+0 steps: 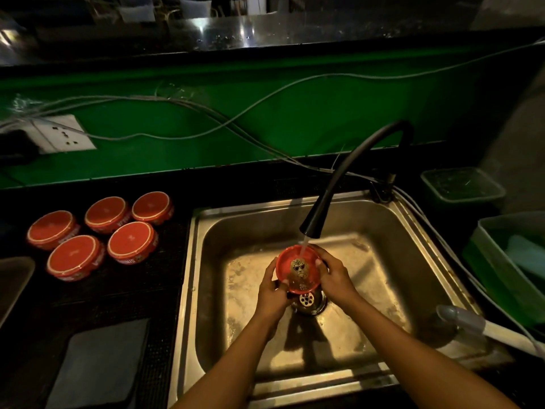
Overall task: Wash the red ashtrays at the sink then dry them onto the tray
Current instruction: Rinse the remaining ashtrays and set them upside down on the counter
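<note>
Both hands hold one red ashtray (298, 270) over the steel sink (383, 231), hollow side up, with a printed face inside. My left hand (272, 290) grips its left rim and my right hand (334, 276) grips its right rim. Water runs from the black curved tap (330, 196) straight into the ashtray, just above the drain (308, 301). Several other red ashtrays (100, 231) lie upside down on the dark counter left of the sink. A tray's edge (13, 281) shows at the far left.
A grey cloth (100, 364) lies on the counter at the front left. Green bins (510, 267) stand right of the sink, and a grey-handled tool (483, 326) rests on the sink's right rim. Cables (206, 113) and a wall socket (59, 134) run along the green backsplash.
</note>
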